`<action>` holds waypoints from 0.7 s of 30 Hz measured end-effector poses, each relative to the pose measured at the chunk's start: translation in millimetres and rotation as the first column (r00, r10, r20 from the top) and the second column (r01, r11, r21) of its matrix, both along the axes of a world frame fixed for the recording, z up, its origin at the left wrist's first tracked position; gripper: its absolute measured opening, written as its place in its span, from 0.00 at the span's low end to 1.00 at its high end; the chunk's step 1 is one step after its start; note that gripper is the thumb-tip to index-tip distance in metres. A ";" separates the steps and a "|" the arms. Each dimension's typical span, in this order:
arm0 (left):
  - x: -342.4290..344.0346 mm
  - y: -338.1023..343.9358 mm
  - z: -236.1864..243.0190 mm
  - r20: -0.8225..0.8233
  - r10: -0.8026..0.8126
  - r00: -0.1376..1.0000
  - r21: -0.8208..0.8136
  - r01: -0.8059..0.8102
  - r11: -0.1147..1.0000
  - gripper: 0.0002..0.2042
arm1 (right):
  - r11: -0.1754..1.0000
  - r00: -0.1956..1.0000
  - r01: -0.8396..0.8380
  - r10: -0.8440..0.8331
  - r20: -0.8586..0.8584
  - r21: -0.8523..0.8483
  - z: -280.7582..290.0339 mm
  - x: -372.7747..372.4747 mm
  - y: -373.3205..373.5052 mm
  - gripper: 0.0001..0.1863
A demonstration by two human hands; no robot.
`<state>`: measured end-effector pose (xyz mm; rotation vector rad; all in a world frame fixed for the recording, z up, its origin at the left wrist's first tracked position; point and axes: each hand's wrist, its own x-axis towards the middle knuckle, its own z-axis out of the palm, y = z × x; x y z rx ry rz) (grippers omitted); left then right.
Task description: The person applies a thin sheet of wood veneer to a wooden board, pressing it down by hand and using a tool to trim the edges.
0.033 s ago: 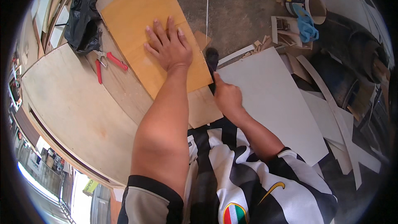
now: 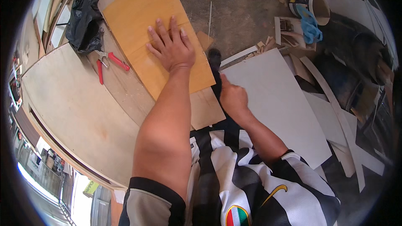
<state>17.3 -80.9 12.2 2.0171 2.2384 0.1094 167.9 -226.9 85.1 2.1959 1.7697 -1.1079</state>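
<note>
My left hand [image 2: 171,52] lies flat with spread fingers on a yellow-orange rectangular board [image 2: 142,37]. Beneath that board sits a paler wooden panel [image 2: 207,108], its near end showing. Just right of the board's long edge is my right hand [image 2: 233,98], apart from it. Its fingers are curled, with the index finger pointing forward along the edge. Whatever this hand holds, if anything, is hidden. Red-handled pliers [image 2: 104,60] rest left of the board, their jaws close to a crumpled black plastic bag [image 2: 83,25].
A large pale panel [image 2: 276,104] lies to my right, with wood offcuts [image 2: 266,44] at its far corner. Beyond are a bucket [image 2: 320,8], a blue plastic bag [image 2: 310,25] and several board strips [image 2: 335,104]. A wide plywood sheet [image 2: 75,96] spans the left.
My right hand has shifted slightly to the right, away from the yellow-orange board's edge. My left hand stays flat on the board.
</note>
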 end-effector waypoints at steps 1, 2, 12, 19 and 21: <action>1.2 0.4 0.4 -0.001 -0.003 1.000 0.000 0.003 1.000 0.25 | 0.999 0.999 0.003 -0.001 0.054 -0.039 0.9 3.6 -0.7 0.33; 2.1 0.9 1.2 -0.007 -0.003 1.000 -0.012 0.003 1.000 0.26 | 0.999 0.999 0.006 -0.004 0.051 -0.040 -0.6 4.8 1.4 0.33; 2.8 2.6 2.9 0.019 -0.004 1.000 -0.017 0.005 1.000 0.26 | 0.982 0.987 0.105 -0.083 -0.139 0.157 18.3 -31.8 35.6 0.31; 4.1 -0.4 4.0 -0.009 -0.028 1.000 -0.002 0.028 1.000 0.27 | 0.989 0.983 0.064 -0.040 -0.176 0.131 -0.8 -23.3 51.2 0.32; 1.0 1.0 1.9 -0.021 -0.015 1.000 -0.003 0.015 1.000 0.27 | 0.995 0.978 0.087 -0.077 -0.196 0.044 23.4 -23.3 56.8 0.32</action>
